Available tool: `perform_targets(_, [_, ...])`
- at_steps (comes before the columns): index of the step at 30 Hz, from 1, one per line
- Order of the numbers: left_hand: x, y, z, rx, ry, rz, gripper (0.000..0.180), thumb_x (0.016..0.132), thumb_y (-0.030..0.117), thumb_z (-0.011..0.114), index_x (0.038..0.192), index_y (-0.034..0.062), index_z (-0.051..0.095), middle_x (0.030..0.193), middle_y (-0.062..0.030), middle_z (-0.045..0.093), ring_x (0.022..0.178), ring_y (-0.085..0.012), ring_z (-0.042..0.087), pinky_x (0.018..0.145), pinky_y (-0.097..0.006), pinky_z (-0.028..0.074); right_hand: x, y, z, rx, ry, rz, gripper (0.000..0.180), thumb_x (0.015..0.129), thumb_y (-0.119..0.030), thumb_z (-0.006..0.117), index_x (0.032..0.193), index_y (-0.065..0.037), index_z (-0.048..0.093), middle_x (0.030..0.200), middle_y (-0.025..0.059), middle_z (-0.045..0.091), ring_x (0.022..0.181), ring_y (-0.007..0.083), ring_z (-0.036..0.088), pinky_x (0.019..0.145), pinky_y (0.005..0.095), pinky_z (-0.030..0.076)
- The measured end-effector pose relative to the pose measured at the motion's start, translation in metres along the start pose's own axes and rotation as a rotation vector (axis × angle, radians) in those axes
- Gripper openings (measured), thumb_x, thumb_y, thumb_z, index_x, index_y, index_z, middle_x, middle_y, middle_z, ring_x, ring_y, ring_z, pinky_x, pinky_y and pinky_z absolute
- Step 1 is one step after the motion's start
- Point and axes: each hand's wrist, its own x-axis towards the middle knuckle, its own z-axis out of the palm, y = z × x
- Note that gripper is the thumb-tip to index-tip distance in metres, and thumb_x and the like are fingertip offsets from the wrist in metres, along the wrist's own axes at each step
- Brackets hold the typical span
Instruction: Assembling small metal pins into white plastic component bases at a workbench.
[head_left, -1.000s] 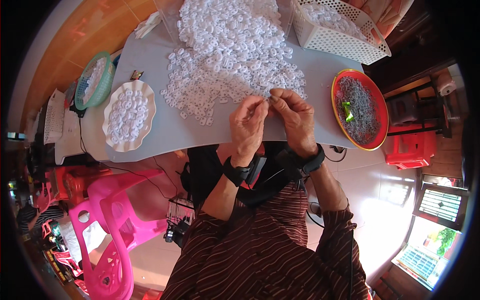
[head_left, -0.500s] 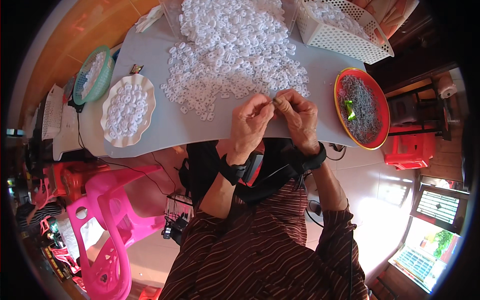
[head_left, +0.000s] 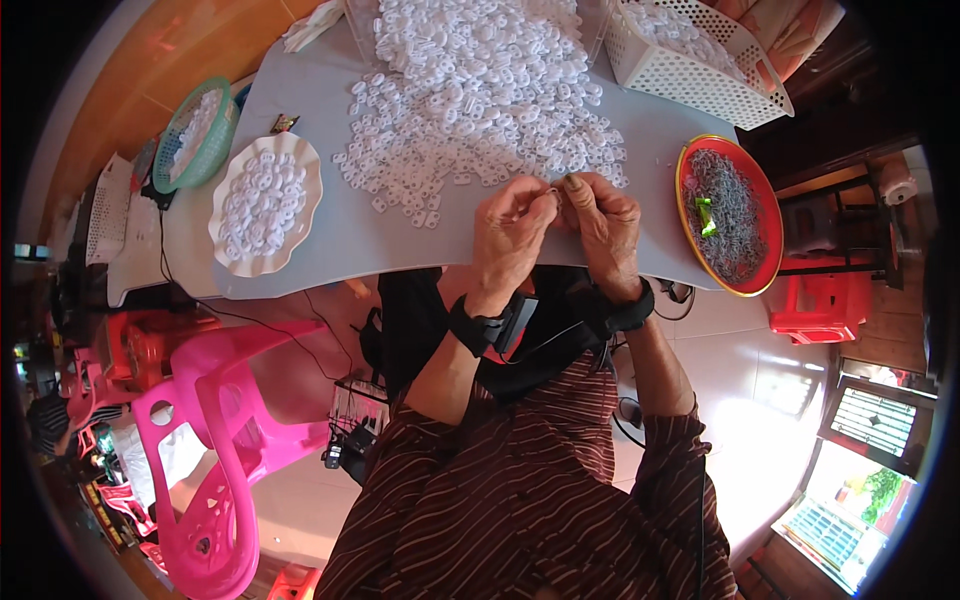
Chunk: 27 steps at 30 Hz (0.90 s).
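Observation:
My left hand [head_left: 512, 238] and my right hand [head_left: 606, 228] meet above the table's front edge, fingertips pinched close together. Whatever lies between the fingers is too small to make out. Just beyond them spreads a big heap of small white plastic pieces [head_left: 480, 90], each with holes in it. To the left, a scalloped white plate [head_left: 307, 225] carries more white pieces [head_left: 262, 205]. On the right stands a red tray with a gold rim [head_left: 768, 215], full of small grey metal parts [head_left: 728, 215]; a bright green wrapper [head_left: 706, 217] lies on them.
A white perforated basket [head_left: 690, 90] of white pieces stands at the far right, a green basket [head_left: 215, 150] at the far left. The grey table [head_left: 370, 245] ends just before my body. A pink plastic chair [head_left: 215, 420] is at lower left, a red stool [head_left: 815, 305] at right.
The view has shifted slightly. My fingers stay pinched together, and my right thumb now points up more than before.

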Motion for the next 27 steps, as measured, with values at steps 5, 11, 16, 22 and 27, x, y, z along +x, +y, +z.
perform_targets(5, [0.001,0.011,-0.008,-0.129,-0.062,-0.085,0.008,0.088,0.006,0.057,0.086,-0.0011,0.060,0.071,-0.0008,0.059,0.067,-0.0053,0.054,0.062,-0.019,0.043,-0.002,-0.003,-0.004,0.038,-0.122,-0.013,0.018,0.091,-0.016,0.057,0.089,0.001,0.063,0.066,-0.0010,0.056,0.060,0.0050,0.048,0.054,0.0198,0.040])
perform_targets(11, [0.001,0.010,-0.012,-0.101,-0.131,-0.076,0.007,0.088,0.005,0.057,0.086,-0.0011,0.059,0.071,0.0004,0.057,0.068,-0.0048,0.052,0.063,-0.019,0.042,-0.003,-0.002,-0.004,0.074,-0.111,-0.002,0.018,0.091,-0.015,0.058,0.088,0.002,0.061,0.065,-0.0003,0.055,0.058,0.0045,0.047,0.053,0.0187,0.039])
perform_targets(16, [-0.002,0.000,-0.009,-0.087,-0.124,-0.021,0.006,0.087,0.005,0.057,0.086,-0.0010,0.057,0.069,0.0009,0.055,0.065,-0.0053,0.050,0.059,-0.021,0.042,-0.005,-0.003,0.000,-0.066,-0.034,0.024,0.019,0.090,-0.017,0.059,0.081,0.000,0.060,0.061,-0.0025,0.054,0.053,0.0029,0.045,0.047,0.0189,0.037])
perform_targets(22, [-0.003,0.000,-0.007,0.270,0.019,0.201,0.007,0.086,0.005,0.057,0.090,-0.0009,0.056,0.066,-0.0018,0.055,0.062,-0.0063,0.049,0.056,-0.023,0.043,-0.001,-0.007,0.003,-0.224,-0.002,0.020,0.024,0.091,-0.019,0.058,0.078,0.000,0.061,0.059,-0.0028,0.053,0.049,0.0026,0.044,0.044,0.0203,0.035])
perform_targets(27, [0.000,0.006,-0.013,0.081,-0.033,0.068,0.006,0.088,0.003,0.056,0.092,-0.0014,0.057,0.073,0.0013,0.056,0.067,-0.0052,0.051,0.059,-0.020,0.043,-0.004,-0.014,-0.004,0.080,-0.098,0.088,0.016,0.093,-0.016,0.055,0.089,0.000,0.058,0.067,-0.0019,0.053,0.055,0.0039,0.043,0.050,0.0189,0.036])
